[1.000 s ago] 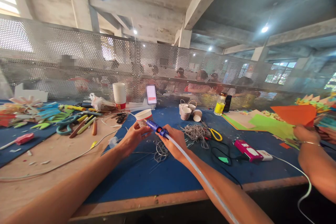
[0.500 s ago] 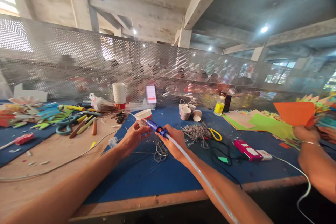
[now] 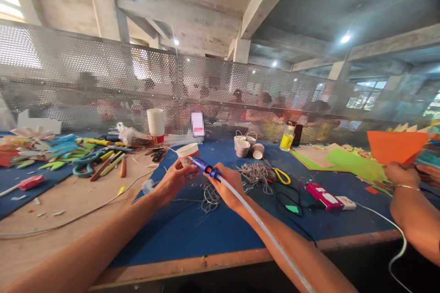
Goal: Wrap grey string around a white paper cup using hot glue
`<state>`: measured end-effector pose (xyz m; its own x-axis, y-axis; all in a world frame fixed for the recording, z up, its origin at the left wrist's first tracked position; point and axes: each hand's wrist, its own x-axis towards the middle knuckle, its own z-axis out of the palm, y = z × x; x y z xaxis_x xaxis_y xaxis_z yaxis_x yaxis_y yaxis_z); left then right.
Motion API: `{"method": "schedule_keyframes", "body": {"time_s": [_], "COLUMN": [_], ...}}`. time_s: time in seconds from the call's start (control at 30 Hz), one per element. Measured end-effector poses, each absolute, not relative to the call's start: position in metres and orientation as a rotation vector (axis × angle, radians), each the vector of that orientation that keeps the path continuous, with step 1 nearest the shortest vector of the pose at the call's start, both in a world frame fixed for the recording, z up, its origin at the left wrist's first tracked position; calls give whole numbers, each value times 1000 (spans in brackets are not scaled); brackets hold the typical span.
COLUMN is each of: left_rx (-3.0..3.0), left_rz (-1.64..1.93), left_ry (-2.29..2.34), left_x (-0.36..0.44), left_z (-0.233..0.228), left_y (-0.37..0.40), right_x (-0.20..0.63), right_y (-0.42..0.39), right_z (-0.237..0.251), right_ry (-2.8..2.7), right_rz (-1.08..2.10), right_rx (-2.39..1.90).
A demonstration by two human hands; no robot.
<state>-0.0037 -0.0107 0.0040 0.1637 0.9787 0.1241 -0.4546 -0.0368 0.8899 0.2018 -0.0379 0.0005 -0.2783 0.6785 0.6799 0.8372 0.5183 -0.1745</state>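
Note:
My left hand [image 3: 178, 180] is closed around a paper cup [image 3: 187, 150] with a red band under its rim, held above the blue mat [image 3: 172, 233]. In my right hand [image 3: 227, 183] is a blue glue gun [image 3: 205, 167], its nozzle at the cup's right side; whether it touches cannot be made out. A long clear glue stick [image 3: 261, 224] runs from the gun's back over my right forearm. Under my hands lies a loose coil of grey cord [image 3: 210, 199]. Several small cord-wrapped cups [image 3: 243, 147] stand farther back.
Scissors [image 3: 282, 176], a cord pile [image 3: 257, 175] and a magenta box [image 3: 321, 196] lie to the right. A stack of paper cups [image 3: 156, 124] and hand tools [image 3: 106, 162] are left. At far right, another person's hands hold orange paper [image 3: 395, 146]. A perforated screen [image 3: 213, 73] stands behind.
The other person's orange paper has shifted slightly to the right. My hands, the cup and the glue gun show no visible movement.

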Motion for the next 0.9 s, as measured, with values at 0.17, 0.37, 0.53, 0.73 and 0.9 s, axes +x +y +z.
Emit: {"method": "schedule_keyframes", "body": {"time_s": [0.17,0.37,0.53,0.73,0.9], "left_rx": [1005,1002,1015,990,1001], "left_rz": [1311,1304,1289,1280,1308], "left_ry": [702,687,684,677,676], "left_x": [-3,-3,-4,-5,-5], "left_z": [4,5,6,4,3], "left_y": [-11,-11,-12,-9,-9], "right_x": [202,202,202,203,203], "right_y": [-38,-38,-38,-38,-37], "right_z": [1,0,1,1,0], "right_ry": [-2037,-2028,-2015,-2001,-2035], "right_rz": [-281,-285,-282,-291,-258], "right_rx": [-1215,-1207,-1221,-1221,-1203]}}
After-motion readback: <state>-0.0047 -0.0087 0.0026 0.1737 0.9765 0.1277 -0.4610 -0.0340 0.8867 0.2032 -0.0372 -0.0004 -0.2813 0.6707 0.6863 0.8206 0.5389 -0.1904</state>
